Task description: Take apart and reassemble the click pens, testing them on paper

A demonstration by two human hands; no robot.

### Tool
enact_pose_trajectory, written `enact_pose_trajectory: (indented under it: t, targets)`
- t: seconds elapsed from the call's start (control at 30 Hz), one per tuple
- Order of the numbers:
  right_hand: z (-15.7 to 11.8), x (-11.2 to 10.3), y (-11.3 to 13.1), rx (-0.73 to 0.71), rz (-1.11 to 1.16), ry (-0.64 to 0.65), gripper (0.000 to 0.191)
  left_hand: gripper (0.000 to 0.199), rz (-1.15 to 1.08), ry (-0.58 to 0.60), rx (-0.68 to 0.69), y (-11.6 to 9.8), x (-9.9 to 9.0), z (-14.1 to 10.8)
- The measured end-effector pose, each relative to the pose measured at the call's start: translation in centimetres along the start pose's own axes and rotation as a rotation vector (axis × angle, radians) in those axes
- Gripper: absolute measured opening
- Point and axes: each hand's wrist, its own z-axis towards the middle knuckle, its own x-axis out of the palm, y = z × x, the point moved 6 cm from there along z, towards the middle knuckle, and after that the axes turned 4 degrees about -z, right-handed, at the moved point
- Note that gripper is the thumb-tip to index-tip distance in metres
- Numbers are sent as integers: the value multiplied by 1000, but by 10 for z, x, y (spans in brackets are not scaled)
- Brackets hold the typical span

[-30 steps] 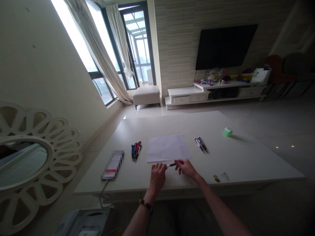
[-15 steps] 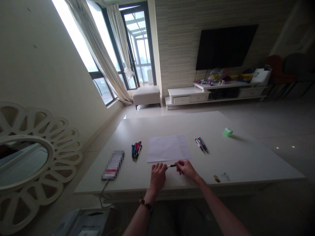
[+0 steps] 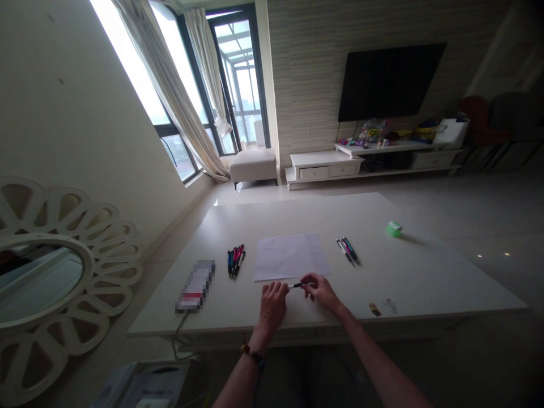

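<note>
A white pen with a black grip lies level between my two hands, just above the table's near side. My left hand is closed round its white end. At the dark end, the fingers of my right hand pinch it. Just beyond my hands a sheet of white paper lies flat, with faint print along its right side. Left of the paper is a bunch of coloured pens. On its right lie several more pens, side by side.
The white table also bears a phone-like blurred object with a cable, a small green item, and a small brown piece beside a clear one. A round mirror frame stands at left.
My right hand's fingers have shifted slightly on the dark end of the pen and spread a little. My left hand keeps its place, and the things on the table have not moved.
</note>
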Motion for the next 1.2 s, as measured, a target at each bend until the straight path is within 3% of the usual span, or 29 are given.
enact_pose_trajectory:
  t: [0.5, 0.97, 1.2]
  targets:
    - [-1, -7, 0, 4, 178, -96, 43, 15, -39, 4, -26, 2, 1, 0]
    - [-3, -17, 7, -28, 265, -383, 52, 24, -103, 6, -20, 3, 4, -1]
    - [1, -33, 5, -18, 309, -516, 52, 22, -137, -38, -28, 5, 6, -1]
